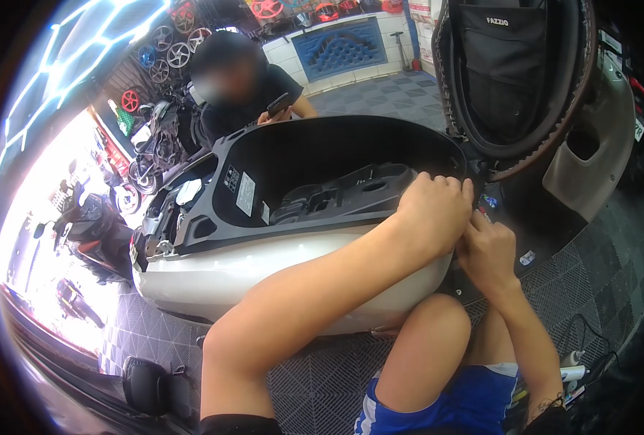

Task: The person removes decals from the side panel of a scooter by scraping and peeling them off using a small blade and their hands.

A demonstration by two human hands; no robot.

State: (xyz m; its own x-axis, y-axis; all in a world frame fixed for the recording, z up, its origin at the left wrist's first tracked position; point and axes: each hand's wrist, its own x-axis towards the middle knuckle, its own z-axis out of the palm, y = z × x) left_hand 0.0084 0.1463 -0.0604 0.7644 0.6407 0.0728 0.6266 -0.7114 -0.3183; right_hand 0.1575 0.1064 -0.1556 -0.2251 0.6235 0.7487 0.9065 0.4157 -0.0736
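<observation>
In front of me stands a scooter with a pale, glossy side panel (286, 283) and a black under-seat storage box (365, 138), open at the top. My left hand (434, 210) reaches across to the box's front corner, its fingers curled over the edge. Just below and to the right, my right hand (487, 250) is closed, with its fingertips close to those of the left. Whatever the fingers grip is hidden behind them. The raised seat (510, 80), marked FAZZIO on its underside pouch, stands upright beyond my hands.
Across the scooter, a person (246, 87) in dark clothes holds a phone (277, 106). A grey scooter body part (590, 167) is at the right. Small items, including a white tube (573, 373), lie on the tiled floor (322, 391). Other motorcycles (93, 225) stand at the left.
</observation>
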